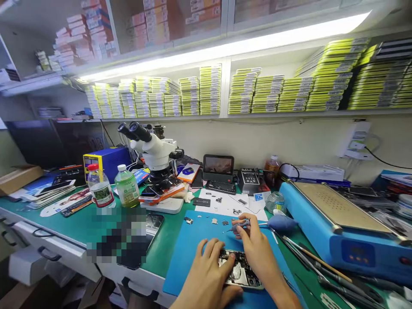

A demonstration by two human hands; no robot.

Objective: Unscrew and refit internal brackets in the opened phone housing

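Note:
An opened smartphone (237, 273) lies on the blue mat (185, 253), its circuit boards and inner parts exposed. My left hand (210, 272) grips it from the left, with a finger pressed on its upper part and the thumb at the lower edge. Above the phone, my right hand (255, 244) holds a small screwdriver (242, 224) between thumb and fingers. The driver's tip points left and stays clear of the phone. Small loose parts, among them a metal piece (214, 221) and a camera-like module (189, 220), lie along the mat's far edge.
White paper (225, 198) behind the mat carries a flat battery (201, 201) and small parts. A blue heating plate (341, 231), tweezers (298, 249) and a blower bulb (283, 222) lie right. Left are a microscope (157, 152), bottles (126, 186) and a dark phone (154, 227).

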